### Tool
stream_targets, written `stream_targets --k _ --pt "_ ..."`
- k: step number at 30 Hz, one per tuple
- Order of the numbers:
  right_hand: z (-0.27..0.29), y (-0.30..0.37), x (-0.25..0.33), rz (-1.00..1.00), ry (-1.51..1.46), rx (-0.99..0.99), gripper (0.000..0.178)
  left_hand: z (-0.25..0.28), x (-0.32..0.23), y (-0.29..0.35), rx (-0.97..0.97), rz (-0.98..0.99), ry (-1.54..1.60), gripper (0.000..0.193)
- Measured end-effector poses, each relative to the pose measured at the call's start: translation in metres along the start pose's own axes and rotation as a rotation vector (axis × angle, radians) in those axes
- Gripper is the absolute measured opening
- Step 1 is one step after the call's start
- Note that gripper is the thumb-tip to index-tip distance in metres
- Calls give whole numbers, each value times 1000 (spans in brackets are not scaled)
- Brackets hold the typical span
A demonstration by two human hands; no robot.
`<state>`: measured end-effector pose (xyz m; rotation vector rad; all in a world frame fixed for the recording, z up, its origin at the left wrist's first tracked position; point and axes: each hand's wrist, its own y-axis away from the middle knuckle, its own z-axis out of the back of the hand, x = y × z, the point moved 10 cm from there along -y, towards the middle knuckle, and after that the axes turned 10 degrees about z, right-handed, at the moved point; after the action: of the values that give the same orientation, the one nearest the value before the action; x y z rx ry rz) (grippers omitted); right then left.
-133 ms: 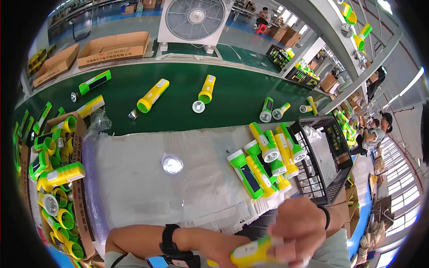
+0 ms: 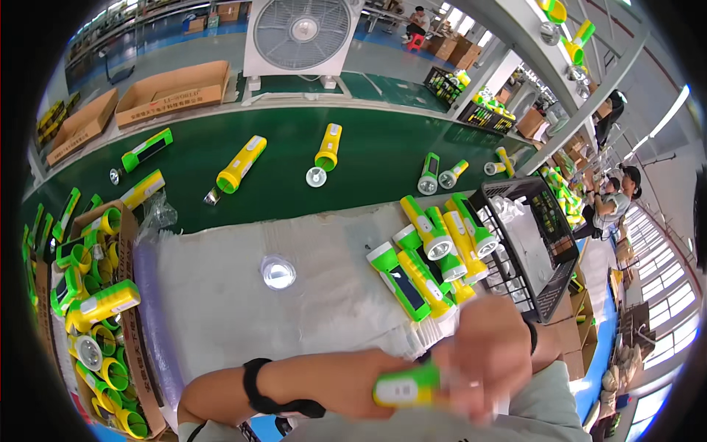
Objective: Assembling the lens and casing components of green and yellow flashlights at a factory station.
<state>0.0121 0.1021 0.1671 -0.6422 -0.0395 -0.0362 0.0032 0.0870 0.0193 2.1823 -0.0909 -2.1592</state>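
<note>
Low in the head view, close to my body, a green and yellow flashlight (image 2: 403,388) is between my hands. My left hand (image 2: 379,368) grips it, its fingers mostly hidden by the body. My right hand (image 2: 490,357), smeared by motion, is closed around the flashlight's right end. On the white work surface (image 2: 221,317) beyond my left forearm lies a clear round lens piece (image 2: 278,272). A pile of assembled green and yellow flashlights (image 2: 434,254) rests just past my right hand.
At left stands a carton (image 2: 140,346) full of flashlight bodies beside a purple-tinted plastic roll (image 2: 156,309). A black crate (image 2: 541,247) with clear parts is at right. Several flashlights lie along the green belt (image 2: 280,199); a large fan (image 2: 303,33) stands behind it.
Both hands have risen slightly with the flashlight, which has turned so that more of its green shows. The whole view has shifted a little to the side.
</note>
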Motion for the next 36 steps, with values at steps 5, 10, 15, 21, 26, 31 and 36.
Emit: stream_targets --k 5,10,15,21,26,31,36 --pt "-9 89 -85 -700 -96 -129 28 65 27 -8 -619 286 -200 44" --pt "-11 57 -62 -392 -393 -271 26 24 41 -20 -89 236 228 51" --pt "-20 64 -61 -525 -466 -294 22 48 24 -9 -399 149 -56 45" --pt "-43 140 -93 -878 -546 -731 33 79 38 -6 -753 374 -499 44" --pt "-25 94 -76 -481 -518 -411 35 60 40 -9 -454 243 -94 46" --pt "-7 106 -42 -480 -61 -423 42 63 27 -13 -496 201 -186 48" --pt "-42 219 7 -744 -128 -851 41 92 37 -2 -805 247 -488 50"
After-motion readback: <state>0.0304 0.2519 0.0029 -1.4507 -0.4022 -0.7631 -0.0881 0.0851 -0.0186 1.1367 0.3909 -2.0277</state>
